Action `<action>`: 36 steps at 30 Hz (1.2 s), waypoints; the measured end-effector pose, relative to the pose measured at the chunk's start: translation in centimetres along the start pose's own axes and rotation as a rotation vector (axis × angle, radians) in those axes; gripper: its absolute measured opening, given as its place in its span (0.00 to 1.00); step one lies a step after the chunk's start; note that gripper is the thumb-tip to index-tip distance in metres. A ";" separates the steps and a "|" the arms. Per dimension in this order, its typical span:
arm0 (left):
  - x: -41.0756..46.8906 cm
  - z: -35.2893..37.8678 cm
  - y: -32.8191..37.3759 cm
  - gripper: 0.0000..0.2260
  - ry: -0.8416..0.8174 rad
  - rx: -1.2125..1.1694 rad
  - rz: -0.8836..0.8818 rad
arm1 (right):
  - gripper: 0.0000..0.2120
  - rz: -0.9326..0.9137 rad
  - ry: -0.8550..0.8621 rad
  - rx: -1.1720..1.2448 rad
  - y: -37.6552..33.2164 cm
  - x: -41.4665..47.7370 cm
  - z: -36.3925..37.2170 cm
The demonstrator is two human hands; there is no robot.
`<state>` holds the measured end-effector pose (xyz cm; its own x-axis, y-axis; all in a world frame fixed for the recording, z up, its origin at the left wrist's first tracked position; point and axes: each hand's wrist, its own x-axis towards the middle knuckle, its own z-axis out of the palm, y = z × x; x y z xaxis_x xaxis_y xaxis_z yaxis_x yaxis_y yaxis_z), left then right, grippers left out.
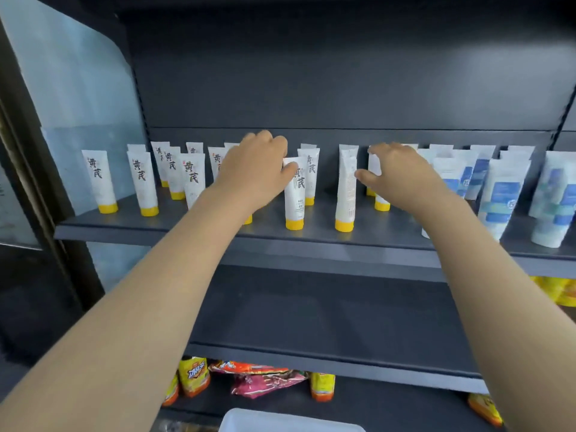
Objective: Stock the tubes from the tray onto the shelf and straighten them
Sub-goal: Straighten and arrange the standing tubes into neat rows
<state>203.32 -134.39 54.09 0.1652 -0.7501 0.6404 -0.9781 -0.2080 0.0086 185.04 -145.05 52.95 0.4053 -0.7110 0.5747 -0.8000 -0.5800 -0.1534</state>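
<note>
Head view, dark shelf [327, 244], left fingers [265, 143] grasping yellow-capped tube [294, 201], right fingers [385, 150] grip unclear.

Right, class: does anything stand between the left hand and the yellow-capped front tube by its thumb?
Nothing visible does. The left hand holds that tube, thumb on its upper edge; the other tubes stand behind or beside it on the shelf.

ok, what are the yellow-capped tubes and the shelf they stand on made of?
The yellow-capped tubes look like soft plastic: smooth white printed bodies with flat crimped upper ends. Their caps seem to be harder yellow plastic, opaque and even in colour. The shelf is probably painted sheet metal: matte dark grey with a thin folded front lip. The look alone can't confirm either.
</note>
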 end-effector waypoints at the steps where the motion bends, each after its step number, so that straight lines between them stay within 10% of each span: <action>1: 0.4 1.1 0.1 0.16 0.002 -0.017 -0.009 | 0.23 0.016 0.003 0.015 0.2 0.3 0.8; 18: 2.7 14.8 0.0 0.20 0.268 -0.625 -0.256 | 0.35 0.303 0.137 0.239 -0.8 1.5 12.5; 36: 3.4 18.9 -2.5 0.12 -0.032 -1.174 -0.387 | 0.18 0.470 0.024 0.714 3.2 1.9 14.4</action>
<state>208.70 -148.31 41.69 0.4558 -0.7832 0.4229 -0.3826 0.2566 0.8876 189.65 -153.95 41.98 0.0848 -0.9365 0.3402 -0.4091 -0.3441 -0.8452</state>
